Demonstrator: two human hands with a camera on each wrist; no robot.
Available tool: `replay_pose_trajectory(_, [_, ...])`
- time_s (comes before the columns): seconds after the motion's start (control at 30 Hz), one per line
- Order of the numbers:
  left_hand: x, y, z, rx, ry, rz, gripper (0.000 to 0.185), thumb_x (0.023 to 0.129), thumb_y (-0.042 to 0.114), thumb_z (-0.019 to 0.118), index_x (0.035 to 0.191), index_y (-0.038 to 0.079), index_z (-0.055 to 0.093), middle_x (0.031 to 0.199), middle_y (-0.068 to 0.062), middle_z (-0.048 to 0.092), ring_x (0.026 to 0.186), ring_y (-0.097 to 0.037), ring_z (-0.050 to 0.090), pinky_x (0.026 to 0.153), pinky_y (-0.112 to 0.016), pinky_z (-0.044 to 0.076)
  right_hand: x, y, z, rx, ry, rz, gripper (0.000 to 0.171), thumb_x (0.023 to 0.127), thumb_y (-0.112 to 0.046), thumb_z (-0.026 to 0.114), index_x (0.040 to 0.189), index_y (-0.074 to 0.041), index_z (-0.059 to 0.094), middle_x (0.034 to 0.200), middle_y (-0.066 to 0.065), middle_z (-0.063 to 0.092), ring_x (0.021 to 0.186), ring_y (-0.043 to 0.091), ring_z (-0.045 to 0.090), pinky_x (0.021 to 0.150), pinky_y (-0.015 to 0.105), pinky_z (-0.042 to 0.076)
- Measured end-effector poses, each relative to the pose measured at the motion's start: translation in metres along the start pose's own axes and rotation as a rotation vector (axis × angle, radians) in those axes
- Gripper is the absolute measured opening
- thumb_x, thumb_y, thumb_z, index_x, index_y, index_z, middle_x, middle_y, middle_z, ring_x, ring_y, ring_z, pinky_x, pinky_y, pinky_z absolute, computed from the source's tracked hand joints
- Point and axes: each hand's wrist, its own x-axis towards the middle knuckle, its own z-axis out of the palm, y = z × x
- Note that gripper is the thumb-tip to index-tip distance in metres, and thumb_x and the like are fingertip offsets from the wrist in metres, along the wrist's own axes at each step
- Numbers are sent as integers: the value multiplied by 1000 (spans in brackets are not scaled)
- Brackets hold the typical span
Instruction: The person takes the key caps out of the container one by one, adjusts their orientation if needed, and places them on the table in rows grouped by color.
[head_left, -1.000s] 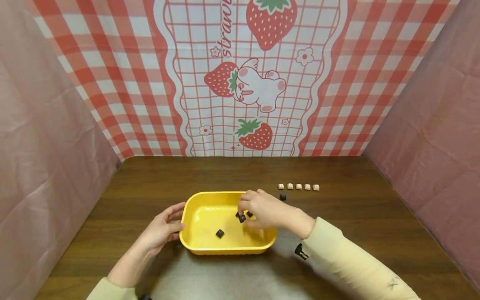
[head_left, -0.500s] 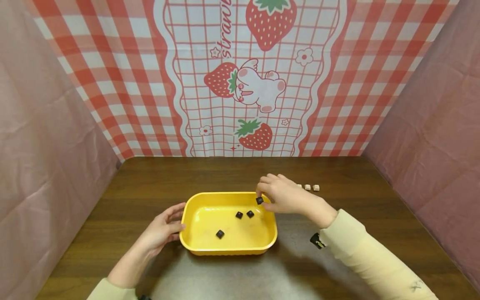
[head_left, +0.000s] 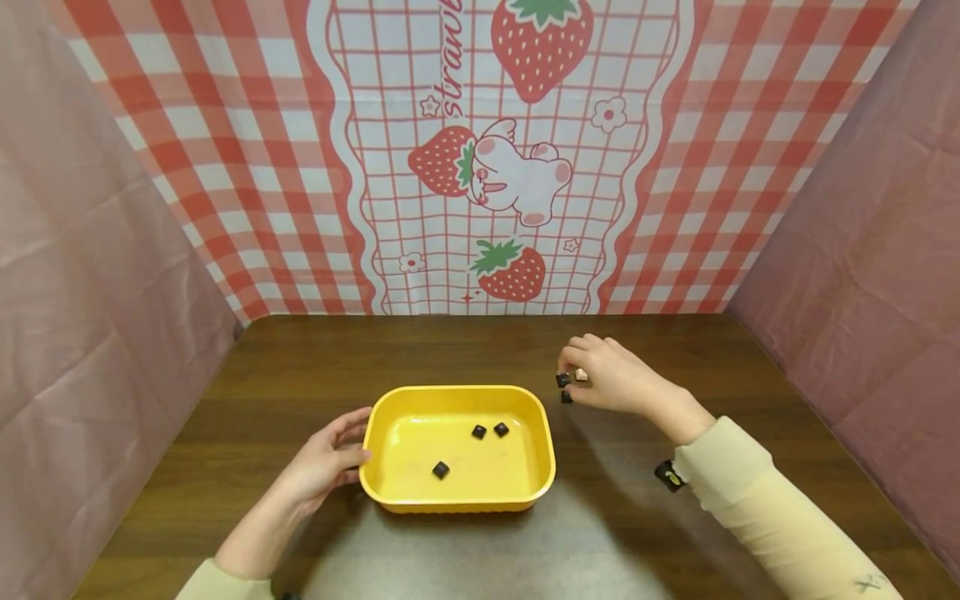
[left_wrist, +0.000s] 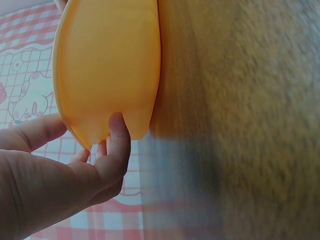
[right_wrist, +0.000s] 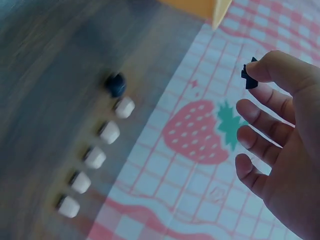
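Observation:
My right hand pinches a black keycap between thumb and index finger, the other fingers loosely bent. It hovers right of the yellow tray, above another black keycap on the table. In the right wrist view this second black keycap stands at one end of a row of several white keycaps; in the head view the hand hides most of that row. Inside the tray lie three black keycaps, one apart from the other two. My left hand holds the tray's left side, fingers bent against the outer wall.
The brown wooden table reaches back to a red checkered cloth with strawberry prints. Pink cloth hangs at both sides. A dark strap piece shows below the right cuff.
My right hand has carried the black keycap up out of the tray, rightward and away from me, over to the row. The left hand and the tray have stayed in place.

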Motion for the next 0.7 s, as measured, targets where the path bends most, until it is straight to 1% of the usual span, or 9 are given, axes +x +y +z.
replay_pose_trajectory(0.23, [0, 0, 1, 3, 5, -2, 63, 88, -7, 51, 146, 0, 26, 140, -29, 34, 107, -28, 57, 76, -38, 54, -11, 20, 11, -36, 8, 99, 23, 70, -20, 77, 85, -15, 60, 83, 0, 57, 78, 18, 49, 63, 34, 37])
replay_pose_trajectory(0.4, [1, -1, 0, 3, 6, -1, 63, 88, -7, 51, 146, 0, 26, 140, -29, 34, 108, -28, 57, 76, -38, 54, -18, 30, 22, -51, -9, 160, 22, 72, -21, 76, 85, -16, 60, 84, -2, 56, 78, 19, 49, 62, 34, 36])
replay_pose_trajectory(0.7, [1, -2, 0, 1, 10, 0, 64, 88, -8, 51, 146, 0, 26, 140, -29, 34, 108, -28, 57, 75, -37, 54, -26, 44, 44, -44, -31, 223, 22, 72, -20, 77, 85, -15, 61, 83, 0, 55, 77, 20, 49, 61, 34, 36])
